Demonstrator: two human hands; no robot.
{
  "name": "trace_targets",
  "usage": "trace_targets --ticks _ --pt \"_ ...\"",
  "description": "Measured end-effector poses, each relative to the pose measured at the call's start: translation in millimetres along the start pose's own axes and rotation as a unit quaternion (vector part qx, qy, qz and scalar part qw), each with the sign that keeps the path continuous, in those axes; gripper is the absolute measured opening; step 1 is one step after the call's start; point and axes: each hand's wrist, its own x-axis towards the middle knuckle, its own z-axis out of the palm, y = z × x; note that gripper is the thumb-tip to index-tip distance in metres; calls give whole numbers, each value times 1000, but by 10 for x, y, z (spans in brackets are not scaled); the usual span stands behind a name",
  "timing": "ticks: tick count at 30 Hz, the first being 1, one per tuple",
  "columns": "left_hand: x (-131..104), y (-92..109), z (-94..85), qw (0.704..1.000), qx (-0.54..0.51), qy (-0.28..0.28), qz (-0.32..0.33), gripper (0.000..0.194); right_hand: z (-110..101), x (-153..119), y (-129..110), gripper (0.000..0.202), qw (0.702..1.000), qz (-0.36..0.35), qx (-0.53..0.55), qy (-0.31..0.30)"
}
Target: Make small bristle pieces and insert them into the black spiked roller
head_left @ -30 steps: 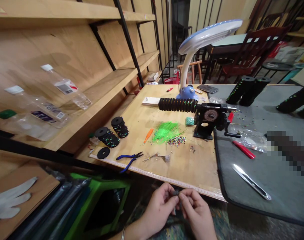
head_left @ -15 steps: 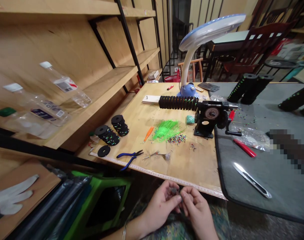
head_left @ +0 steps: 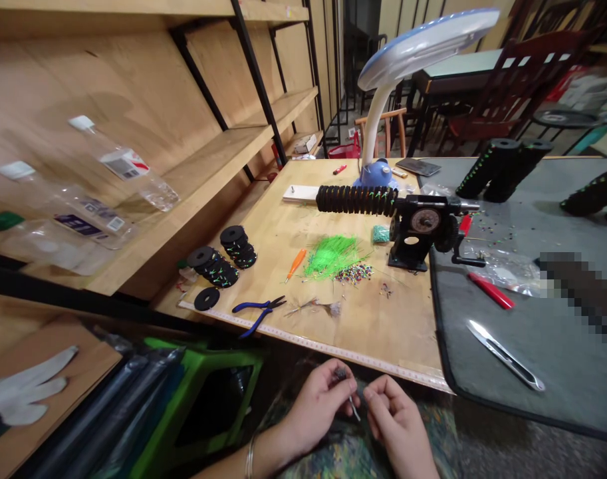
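Observation:
My left hand (head_left: 323,402) is closed around a small bundle of thin greyish strands (head_left: 355,410), whose ends stick out below the fingers. To its right, my right hand (head_left: 397,419) has thumb and fingertips pinched together; whatever they hold is too small to make out. Both hands are over my lap, in front of the table edge. On the wooden table (head_left: 383,332) lie green strands (head_left: 336,255), colourful beads (head_left: 354,273), an orange-handled tool (head_left: 296,265), blue pliers (head_left: 259,311) and thin wire pieces (head_left: 333,308).
A black hand-cranked device (head_left: 413,233) holds a row of dark discs (head_left: 356,199). Stacked black discs (head_left: 217,269) stand left. A lamp (head_left: 375,174) is behind. On the grey mat (head_left: 483,372) lie a silver knife (head_left: 505,354) and a red tool (head_left: 491,291). Shelves with bottles stand left.
My hands have moved slightly apart at the fingertips, and the strand ends now show below my left hand. The camera view has shifted a little.

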Motion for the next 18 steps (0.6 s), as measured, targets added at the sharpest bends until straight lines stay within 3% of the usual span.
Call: trace_targets --ticks 5,18 --pt "-2 37 1 1000 25 3 10 20 30 -13 -24 45 999 18 0 -35" --pt "-42 80 22 997 71 16 38 20 28 12 3 45 999 25 4 -31"
